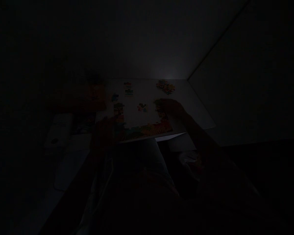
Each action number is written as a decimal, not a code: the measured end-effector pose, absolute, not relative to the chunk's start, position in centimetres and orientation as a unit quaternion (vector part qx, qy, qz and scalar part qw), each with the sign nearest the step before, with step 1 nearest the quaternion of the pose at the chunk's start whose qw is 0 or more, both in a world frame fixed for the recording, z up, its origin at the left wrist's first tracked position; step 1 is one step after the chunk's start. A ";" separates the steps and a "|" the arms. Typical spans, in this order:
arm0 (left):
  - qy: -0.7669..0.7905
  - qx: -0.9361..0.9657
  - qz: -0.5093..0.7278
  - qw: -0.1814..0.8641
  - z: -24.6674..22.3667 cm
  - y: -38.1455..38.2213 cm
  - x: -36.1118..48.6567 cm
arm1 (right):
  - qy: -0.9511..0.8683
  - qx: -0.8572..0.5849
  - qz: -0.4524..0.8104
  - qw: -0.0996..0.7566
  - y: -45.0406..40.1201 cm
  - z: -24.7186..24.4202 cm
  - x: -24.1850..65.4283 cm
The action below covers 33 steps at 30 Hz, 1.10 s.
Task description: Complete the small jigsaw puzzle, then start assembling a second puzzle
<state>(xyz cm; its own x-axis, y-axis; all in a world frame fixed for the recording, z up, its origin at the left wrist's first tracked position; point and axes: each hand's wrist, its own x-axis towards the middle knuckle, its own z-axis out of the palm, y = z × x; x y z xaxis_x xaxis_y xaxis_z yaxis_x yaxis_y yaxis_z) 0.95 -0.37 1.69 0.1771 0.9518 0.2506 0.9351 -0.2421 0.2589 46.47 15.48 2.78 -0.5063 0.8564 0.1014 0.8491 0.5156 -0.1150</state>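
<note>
The view is very dark. A partly joined jigsaw puzzle (147,129) lies on a white table (193,106), its pieces forming a U-shaped border. My right hand (172,107) reaches to the top of the border's right side, its fingertips touching the pieces there; whether they grip one is too dark to tell. My left hand (104,130) rests beside the lower left corner of the border, its fingers hard to make out. Inside the border sits a small cluster of pieces (142,107).
A pile of loose pieces (165,87) is at the back right, with a column of pieces (128,89) at the back left. Further left are an orange-red box (96,94) and a pale object (58,129). A wall stands behind the table.
</note>
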 end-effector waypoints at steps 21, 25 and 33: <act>0.617 0.766 0.178 0.031 2.0 -0.4 0.8 | -0.839 -0.531 0.044 0.110 12.0 0.9 44.7; 0.613 0.770 0.174 0.033 1.8 -0.4 0.8 | -0.820 -0.540 0.072 0.178 12.5 0.5 42.2; 0.614 0.770 0.171 0.026 1.8 -0.5 0.8 | -0.823 -0.541 0.070 0.160 15.2 0.6 36.8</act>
<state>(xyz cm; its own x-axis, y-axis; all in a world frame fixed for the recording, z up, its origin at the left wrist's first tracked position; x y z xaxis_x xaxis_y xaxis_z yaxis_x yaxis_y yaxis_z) 0.78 -0.53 1.82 0.1871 0.9548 0.2311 0.9369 -0.2441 0.2502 36.81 15.25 0.60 -0.3634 0.9126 0.1875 0.8678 0.4048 -0.2880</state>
